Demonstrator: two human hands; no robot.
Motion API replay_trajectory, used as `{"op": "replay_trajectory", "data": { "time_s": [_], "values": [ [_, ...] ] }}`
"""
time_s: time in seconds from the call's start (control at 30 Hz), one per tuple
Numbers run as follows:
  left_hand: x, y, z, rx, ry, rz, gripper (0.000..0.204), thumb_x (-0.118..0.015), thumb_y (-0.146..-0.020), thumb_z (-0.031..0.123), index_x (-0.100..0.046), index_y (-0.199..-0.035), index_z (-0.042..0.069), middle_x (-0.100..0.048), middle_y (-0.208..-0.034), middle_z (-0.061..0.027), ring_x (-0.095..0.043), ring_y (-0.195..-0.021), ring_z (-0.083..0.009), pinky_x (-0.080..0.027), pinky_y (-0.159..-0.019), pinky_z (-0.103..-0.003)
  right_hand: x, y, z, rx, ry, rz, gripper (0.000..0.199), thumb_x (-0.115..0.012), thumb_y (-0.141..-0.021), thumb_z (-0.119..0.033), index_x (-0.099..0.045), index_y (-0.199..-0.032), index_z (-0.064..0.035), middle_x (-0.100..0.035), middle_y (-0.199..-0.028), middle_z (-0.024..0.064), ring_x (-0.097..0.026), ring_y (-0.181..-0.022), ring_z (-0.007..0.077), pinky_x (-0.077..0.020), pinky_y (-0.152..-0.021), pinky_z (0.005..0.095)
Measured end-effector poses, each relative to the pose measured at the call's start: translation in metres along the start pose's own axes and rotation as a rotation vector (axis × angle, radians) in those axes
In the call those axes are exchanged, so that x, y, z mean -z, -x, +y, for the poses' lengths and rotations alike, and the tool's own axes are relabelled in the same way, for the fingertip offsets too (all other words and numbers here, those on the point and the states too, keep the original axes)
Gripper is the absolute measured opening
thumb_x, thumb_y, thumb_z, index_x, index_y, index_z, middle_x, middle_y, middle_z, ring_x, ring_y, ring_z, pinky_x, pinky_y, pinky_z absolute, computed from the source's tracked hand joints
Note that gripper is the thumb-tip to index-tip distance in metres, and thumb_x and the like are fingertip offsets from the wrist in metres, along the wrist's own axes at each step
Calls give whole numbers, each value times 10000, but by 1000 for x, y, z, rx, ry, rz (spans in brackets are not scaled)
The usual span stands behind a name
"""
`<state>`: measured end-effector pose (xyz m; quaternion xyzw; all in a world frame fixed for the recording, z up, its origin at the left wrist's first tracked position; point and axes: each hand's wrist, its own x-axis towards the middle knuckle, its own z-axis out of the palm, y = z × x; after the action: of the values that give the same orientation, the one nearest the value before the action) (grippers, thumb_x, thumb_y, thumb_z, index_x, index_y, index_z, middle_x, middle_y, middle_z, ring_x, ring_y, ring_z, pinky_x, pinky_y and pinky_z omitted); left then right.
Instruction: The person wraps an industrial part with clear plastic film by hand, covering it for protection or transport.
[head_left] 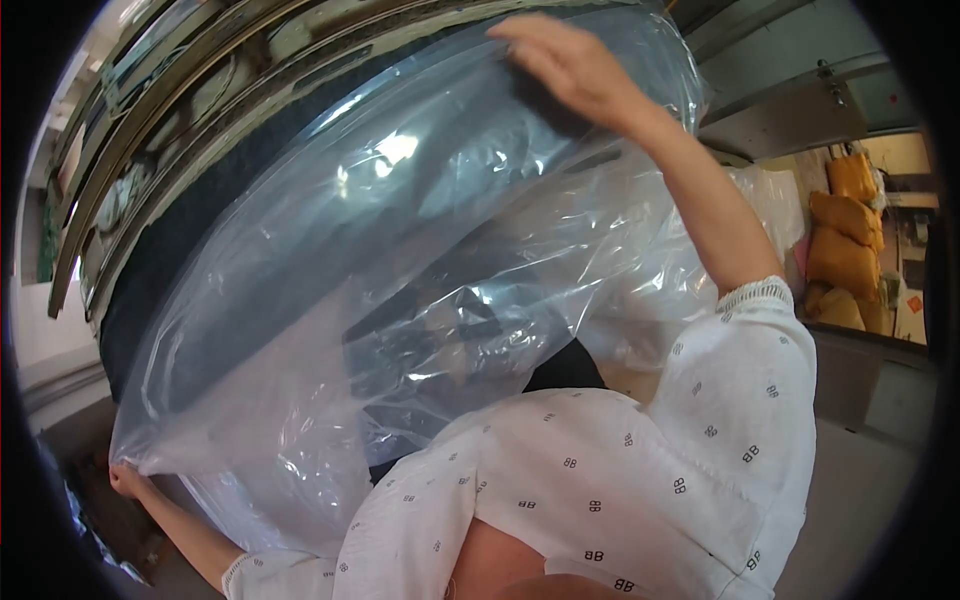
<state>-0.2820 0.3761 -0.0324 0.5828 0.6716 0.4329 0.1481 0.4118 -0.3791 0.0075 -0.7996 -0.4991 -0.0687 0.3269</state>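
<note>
A large sheet of clear plastic film [400, 190] spreads in front of me, wrinkled and shiny, and hangs down over my lap. At the lower left my left hand [122, 480] is closed on the film's corner and pulls its edge taut. At the far side my right hand [570, 70] is over the film with its fingers stretched out, slightly blurred. It holds nothing that I can see; whether it touches the film is unclear. Beneath the film lies a dark surface [160, 262], showing along the left and far edge.
Long metal rails [150, 130] run along the far left side of the dark surface. To the right are a grey metal panel [790, 110] and stacked orange-yellow bundles [842, 240]. More crumpled clear plastic [765, 200] hangs beside my right arm. Dark clutter lies at the lower left.
</note>
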Motion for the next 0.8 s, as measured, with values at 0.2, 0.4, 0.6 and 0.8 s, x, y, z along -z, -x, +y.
{"op": "replay_trajectory", "data": {
  "time_s": [0.2,0.4,0.6,0.8],
  "values": [
    [36,17,-2,-71,328,54,247,-552,-827,111,-588,-1032,-22,-611,-954,-105,-592,-820,-215,-509,-711,-295,-34,45,-46,126,442,-115,438,-448,-886,-309,-435,-1260,-82,-399,-1334,80,-340,-1244,261,-299,-1001,412],
    [76,48,8,95,375,-32,187,-596,-832,174,-603,-973,50,-612,-886,-23,-573,-778,-104,-480,-626,-205,-35,42,-48,70,341,-17,353,-483,-860,-266,-524,-1154,-77,-501,-1152,84,-445,-1083,273,-377,-896,375],
    [141,51,-15,29,505,-277,178,-572,-873,203,-576,-1009,88,-619,-898,-2,-584,-780,-87,-488,-642,-198,-46,1,-22,-45,262,64,252,-563,-815,-203,-591,-1037,-87,-580,-884,71,-544,-837,248,-449,-742,334],
    [138,90,-4,26,504,-365,243,-578,-871,219,-557,-1076,91,-601,-991,-3,-570,-886,-108,-469,-758,-224,-47,-30,33,-103,-239,5,94,-629,-720,-118,-578,-720,-38,-596,-660,58,-546,-634,144,-437,-590,297]
  ]
}}
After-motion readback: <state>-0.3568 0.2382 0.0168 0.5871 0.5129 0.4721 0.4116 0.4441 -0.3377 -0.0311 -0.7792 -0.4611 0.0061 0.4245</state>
